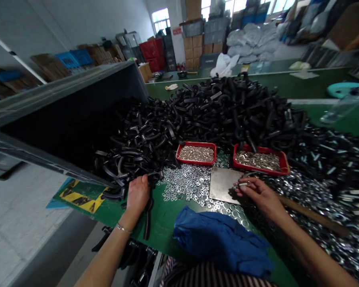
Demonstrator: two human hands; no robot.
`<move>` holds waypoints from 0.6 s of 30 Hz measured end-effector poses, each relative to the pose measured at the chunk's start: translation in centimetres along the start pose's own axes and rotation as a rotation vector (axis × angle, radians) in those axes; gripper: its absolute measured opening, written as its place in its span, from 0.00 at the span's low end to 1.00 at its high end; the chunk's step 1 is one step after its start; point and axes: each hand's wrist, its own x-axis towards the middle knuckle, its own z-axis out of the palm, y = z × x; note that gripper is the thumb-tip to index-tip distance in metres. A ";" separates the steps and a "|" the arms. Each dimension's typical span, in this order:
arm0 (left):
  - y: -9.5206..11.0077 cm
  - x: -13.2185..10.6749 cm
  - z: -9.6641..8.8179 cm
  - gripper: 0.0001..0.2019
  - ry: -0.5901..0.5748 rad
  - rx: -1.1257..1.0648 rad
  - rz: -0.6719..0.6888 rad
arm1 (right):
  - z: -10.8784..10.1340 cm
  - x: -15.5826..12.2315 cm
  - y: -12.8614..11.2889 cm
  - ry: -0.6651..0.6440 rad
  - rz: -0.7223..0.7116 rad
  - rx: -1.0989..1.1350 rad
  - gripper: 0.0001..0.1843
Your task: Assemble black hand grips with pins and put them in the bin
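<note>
Green tabletop point(161, 225), cardboard boxes point(193, 52) stacked far beyond the metal plate point(223, 183); right hand point(263, 199) pinches a metal piece point(244, 184), left hand's point(138, 194) fingers—can't tell!

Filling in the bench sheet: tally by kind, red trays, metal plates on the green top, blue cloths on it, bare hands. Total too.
Red trays: 2
Metal plate: 1
Blue cloth: 1
Bare hands: 2
Total: 6
Loose black parts and small rings: too many to count, left out.
</note>
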 end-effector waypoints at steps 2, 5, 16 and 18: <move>0.1 0.1 0.2 0.18 0.082 -0.153 0.042 | -0.1 -0.1 0.2 0.042 -0.014 0.018 0.20; 1.8 -0.2 -1.0 0.25 0.277 -0.571 -0.004 | -0.3 -0.3 0.5 0.095 -0.040 0.041 0.20; 22.7 0.3 -4.3 0.21 -0.685 -2.263 -0.161 | 2.4 -1.7 0.0 0.117 -0.013 0.234 0.20; 24.4 0.3 -3.8 0.21 -0.721 -2.210 -0.143 | 2.3 -1.9 0.0 0.147 -0.032 0.260 0.20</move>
